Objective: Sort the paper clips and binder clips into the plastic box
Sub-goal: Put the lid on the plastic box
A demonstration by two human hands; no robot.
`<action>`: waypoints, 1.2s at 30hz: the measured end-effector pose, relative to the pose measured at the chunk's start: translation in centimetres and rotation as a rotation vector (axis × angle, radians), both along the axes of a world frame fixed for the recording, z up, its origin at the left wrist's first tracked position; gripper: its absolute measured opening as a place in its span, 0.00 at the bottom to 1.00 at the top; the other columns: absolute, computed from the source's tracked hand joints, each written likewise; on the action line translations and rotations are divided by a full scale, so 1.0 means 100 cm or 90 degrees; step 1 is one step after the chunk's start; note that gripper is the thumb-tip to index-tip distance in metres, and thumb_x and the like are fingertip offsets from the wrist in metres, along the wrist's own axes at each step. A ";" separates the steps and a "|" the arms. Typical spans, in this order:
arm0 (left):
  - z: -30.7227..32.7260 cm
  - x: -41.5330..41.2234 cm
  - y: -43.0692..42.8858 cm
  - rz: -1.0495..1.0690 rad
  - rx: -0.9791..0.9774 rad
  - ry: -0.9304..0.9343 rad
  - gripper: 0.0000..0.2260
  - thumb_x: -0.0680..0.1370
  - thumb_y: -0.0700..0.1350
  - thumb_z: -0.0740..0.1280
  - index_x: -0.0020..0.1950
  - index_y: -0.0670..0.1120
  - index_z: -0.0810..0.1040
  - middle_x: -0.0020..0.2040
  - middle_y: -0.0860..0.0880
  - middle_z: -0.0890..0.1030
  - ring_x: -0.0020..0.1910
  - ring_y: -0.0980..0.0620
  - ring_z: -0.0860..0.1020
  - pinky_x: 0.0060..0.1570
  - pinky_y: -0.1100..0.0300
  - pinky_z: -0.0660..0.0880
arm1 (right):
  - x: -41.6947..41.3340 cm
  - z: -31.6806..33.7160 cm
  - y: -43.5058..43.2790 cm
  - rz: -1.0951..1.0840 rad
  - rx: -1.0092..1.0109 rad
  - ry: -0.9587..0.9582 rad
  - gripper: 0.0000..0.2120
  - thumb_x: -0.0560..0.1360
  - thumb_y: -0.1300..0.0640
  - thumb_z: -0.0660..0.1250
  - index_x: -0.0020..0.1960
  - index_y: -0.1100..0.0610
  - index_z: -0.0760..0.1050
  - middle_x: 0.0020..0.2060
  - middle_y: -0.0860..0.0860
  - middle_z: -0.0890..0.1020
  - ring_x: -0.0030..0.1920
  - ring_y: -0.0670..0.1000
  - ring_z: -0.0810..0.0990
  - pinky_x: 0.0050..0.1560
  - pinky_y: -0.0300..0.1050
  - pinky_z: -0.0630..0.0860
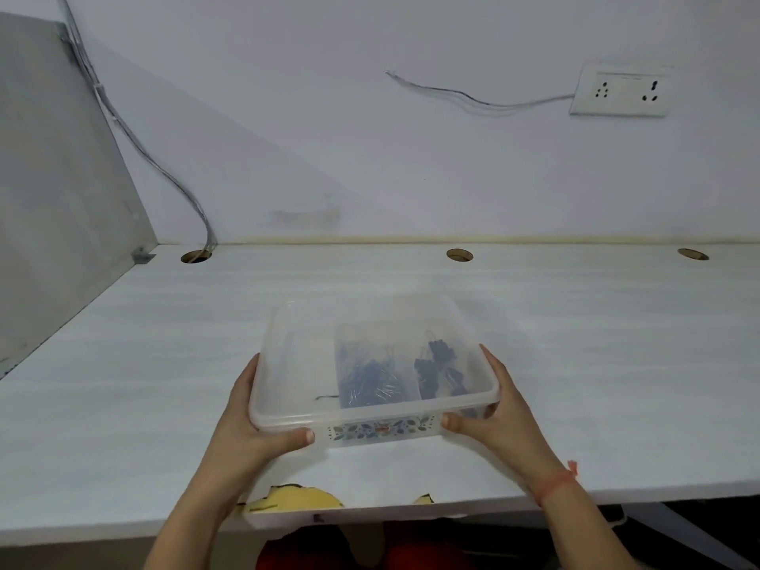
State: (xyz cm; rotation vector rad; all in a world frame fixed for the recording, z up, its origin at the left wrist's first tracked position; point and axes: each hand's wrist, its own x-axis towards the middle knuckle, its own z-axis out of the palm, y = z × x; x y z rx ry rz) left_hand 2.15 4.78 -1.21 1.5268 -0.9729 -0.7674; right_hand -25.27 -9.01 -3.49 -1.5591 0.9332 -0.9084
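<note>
We read no lettering anywhere; the plastic box (372, 405) carries only a floral band on its near wall. Our left hand (251, 421) and right hand (499, 413) grip its near corners, thumbs pressed to the front. Inside, blue paper clips (366, 380) lie beside dark binder clips (438, 372), over the white desk (575, 364).

soft even indoor light, cool bluish cast, no glare. whole frame slightly blurry, contents of plastic box (372, 364) smeared. faint shadow under the box on counter (575, 343). wide-angle bending at edges, dark below the counter's front edge.
</note>
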 end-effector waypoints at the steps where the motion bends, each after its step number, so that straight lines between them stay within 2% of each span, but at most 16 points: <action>1: -0.003 0.002 -0.002 -0.008 0.006 -0.012 0.47 0.57 0.38 0.80 0.70 0.59 0.63 0.62 0.66 0.72 0.57 0.68 0.73 0.49 0.67 0.71 | 0.001 0.000 0.000 -0.015 -0.010 0.003 0.48 0.55 0.55 0.82 0.71 0.48 0.64 0.63 0.41 0.76 0.62 0.40 0.76 0.60 0.39 0.76; 3: -0.009 0.006 -0.007 0.013 0.014 -0.030 0.44 0.61 0.37 0.80 0.71 0.57 0.64 0.62 0.60 0.74 0.58 0.61 0.74 0.48 0.65 0.72 | 0.005 0.000 0.002 -0.035 -0.025 -0.005 0.42 0.55 0.55 0.82 0.66 0.51 0.71 0.57 0.45 0.81 0.57 0.41 0.80 0.53 0.35 0.78; 5: -0.013 0.008 -0.014 0.042 0.022 -0.014 0.39 0.63 0.38 0.79 0.69 0.55 0.66 0.60 0.57 0.76 0.56 0.57 0.76 0.46 0.63 0.73 | 0.011 0.002 -0.001 -0.047 -0.031 -0.008 0.37 0.55 0.55 0.81 0.62 0.52 0.73 0.54 0.46 0.83 0.54 0.40 0.81 0.50 0.33 0.78; 8: -0.016 0.014 -0.031 0.078 0.009 0.011 0.36 0.64 0.36 0.78 0.68 0.51 0.68 0.57 0.53 0.77 0.53 0.53 0.77 0.43 0.63 0.74 | 0.022 0.000 -0.017 -0.046 -0.002 -0.027 0.35 0.57 0.55 0.82 0.61 0.51 0.74 0.54 0.48 0.83 0.55 0.45 0.82 0.54 0.44 0.81; 11: -0.017 0.022 -0.054 0.080 -0.003 -0.009 0.34 0.63 0.33 0.77 0.64 0.50 0.68 0.53 0.57 0.77 0.50 0.58 0.77 0.41 0.66 0.72 | 0.030 0.000 -0.041 -0.042 0.025 -0.042 0.34 0.58 0.58 0.82 0.61 0.52 0.74 0.55 0.49 0.83 0.56 0.48 0.82 0.57 0.51 0.80; 14: -0.019 0.033 -0.078 0.090 0.005 -0.062 0.35 0.62 0.34 0.78 0.62 0.55 0.67 0.50 0.64 0.74 0.48 0.63 0.75 0.41 0.67 0.70 | 0.042 0.001 -0.067 -0.048 0.028 -0.043 0.32 0.58 0.60 0.81 0.60 0.52 0.75 0.53 0.48 0.84 0.54 0.45 0.82 0.53 0.43 0.81; 18: -0.022 0.054 -0.119 0.111 0.015 -0.103 0.35 0.62 0.37 0.79 0.64 0.54 0.69 0.50 0.61 0.76 0.49 0.55 0.77 0.42 0.68 0.71 | 0.063 -0.002 -0.108 -0.052 0.025 -0.042 0.30 0.60 0.63 0.80 0.59 0.54 0.75 0.52 0.46 0.84 0.50 0.40 0.83 0.45 0.34 0.79; 22: -0.024 0.076 -0.160 0.117 0.022 -0.109 0.36 0.61 0.38 0.79 0.66 0.51 0.70 0.52 0.56 0.77 0.52 0.52 0.77 0.43 0.67 0.71 | 0.084 -0.005 -0.150 -0.060 0.012 -0.028 0.31 0.59 0.59 0.81 0.59 0.52 0.76 0.53 0.45 0.84 0.52 0.42 0.83 0.49 0.37 0.79; 26: -0.029 0.098 -0.195 0.119 0.023 -0.110 0.36 0.61 0.39 0.80 0.64 0.53 0.70 0.52 0.58 0.78 0.53 0.52 0.78 0.46 0.64 0.73 | 0.102 -0.011 -0.187 -0.068 -0.021 -0.002 0.33 0.56 0.55 0.83 0.59 0.51 0.76 0.53 0.45 0.84 0.55 0.45 0.81 0.55 0.42 0.78; 30: -0.032 0.111 -0.218 0.123 0.018 -0.108 0.37 0.60 0.39 0.80 0.66 0.51 0.71 0.55 0.54 0.79 0.53 0.52 0.79 0.47 0.63 0.74 | 0.113 -0.012 -0.212 -0.058 -0.038 0.006 0.32 0.57 0.55 0.83 0.59 0.51 0.76 0.53 0.45 0.84 0.55 0.44 0.81 0.53 0.39 0.79; 34: -0.032 0.116 -0.230 0.116 0.006 -0.105 0.37 0.60 0.38 0.80 0.67 0.51 0.71 0.55 0.55 0.78 0.53 0.53 0.78 0.46 0.66 0.72 | 0.119 -0.015 -0.227 -0.060 -0.040 0.005 0.32 0.57 0.56 0.83 0.58 0.51 0.77 0.53 0.45 0.84 0.55 0.46 0.82 0.53 0.40 0.79; 36: -0.032 0.117 -0.234 0.114 0.002 -0.104 0.37 0.61 0.37 0.80 0.66 0.51 0.71 0.55 0.54 0.79 0.53 0.52 0.79 0.47 0.64 0.73 | 0.121 -0.015 -0.230 -0.061 -0.042 0.008 0.32 0.57 0.56 0.83 0.58 0.51 0.76 0.53 0.45 0.84 0.54 0.44 0.82 0.51 0.37 0.78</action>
